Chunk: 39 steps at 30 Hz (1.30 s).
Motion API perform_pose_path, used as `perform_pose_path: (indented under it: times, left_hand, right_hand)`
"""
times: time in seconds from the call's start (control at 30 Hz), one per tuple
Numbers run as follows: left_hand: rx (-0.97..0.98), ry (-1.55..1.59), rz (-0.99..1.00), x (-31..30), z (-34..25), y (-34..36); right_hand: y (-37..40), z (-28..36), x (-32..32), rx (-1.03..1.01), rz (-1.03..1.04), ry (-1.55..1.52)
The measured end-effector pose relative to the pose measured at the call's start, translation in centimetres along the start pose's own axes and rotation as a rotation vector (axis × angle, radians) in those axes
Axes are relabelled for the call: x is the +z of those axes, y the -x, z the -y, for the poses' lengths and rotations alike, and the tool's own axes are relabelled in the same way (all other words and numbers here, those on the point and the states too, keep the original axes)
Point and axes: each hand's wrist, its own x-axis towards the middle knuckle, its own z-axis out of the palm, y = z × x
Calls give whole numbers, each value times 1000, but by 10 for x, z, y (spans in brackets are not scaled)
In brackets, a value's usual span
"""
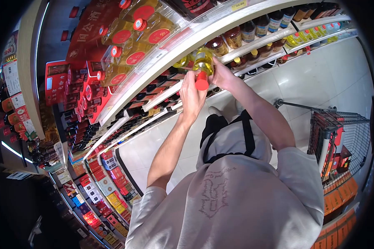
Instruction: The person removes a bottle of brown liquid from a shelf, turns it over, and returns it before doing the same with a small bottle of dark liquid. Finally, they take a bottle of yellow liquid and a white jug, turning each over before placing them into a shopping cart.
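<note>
— Grey shirt [237,199] fills the near view at 6 o'clock. What stands at the far left?

— Red gift boxes [56,83] at 9 o'clock. Toward 11 o'clock there are large red-capped bottles [147,31] behind a shelf rail [162,54].

— And the hands?

— Both are up near 12 o'clock, at the shelf front. The person's left hand [192,96] has its fingers curled round the neck end of a yellow oil bottle [204,61], just behind its red cap [202,84], which points back toward the person. The right hand [222,76] is closed on the bottle from the 3 o'clock side, though its fingertips are hidden behind the bottle.

— So where is the bottle exactly?

— It is tilted at the shelf edge, held between the two hands, with other yellow bottles just beside it.

— What could go wrong?

— The plastic is probably smooth, and the grip is at arm's reach. A slack left hand could let the neck slide, and the bottle would drop onto the tiled floor [320,79]. A careless swing could also knock the neighbouring bottles off the edge.

— Anything further right?

— Dark jars [262,27] stand along the shelves at 1 o'clock. A wire trolley [340,137] holding red packs stands at 3 o'clock, well apart from both hands.
</note>
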Motion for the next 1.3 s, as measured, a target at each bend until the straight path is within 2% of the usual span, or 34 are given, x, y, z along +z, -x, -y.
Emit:
perform_pose_path:
  times: [0.23,0.3,0.43,0.53,0.77,0.87,0.93,1.1,1.3]
  left_hand:
    - [73,-17,-61,4,12,-13]
    - [72,25,-82,2,10,-19]
    - [27,76,-73,-2,5,-28]
    - [95,62,-92,0,9,-34]
    - [101,20,-92,3,16,-47]
    - [31,-50,-53,-3,17,-54]
    - [-110,-145,76,-6,17,-59]
    - [-35,-102,16,4,25,-62]
    - [-105,-96,60,4,23,-66]
  right_hand:
    - [-22,-1,-15,8,9,-6]
    - [-23,2,-14,86,-72,-23]
    - [-24,2,-9,75,-74,-42]
    - [-25,2,-5,90,-117,-56]
    - [-30,4,-5,77,-142,-56]
    - [-33,5,-1,86,-155,-34]
    - [-36,4,-4,91,-166,-11]
    - [-42,2,-7,96,-115,-53]
    - [-42,3,-7,105,-128,-20]
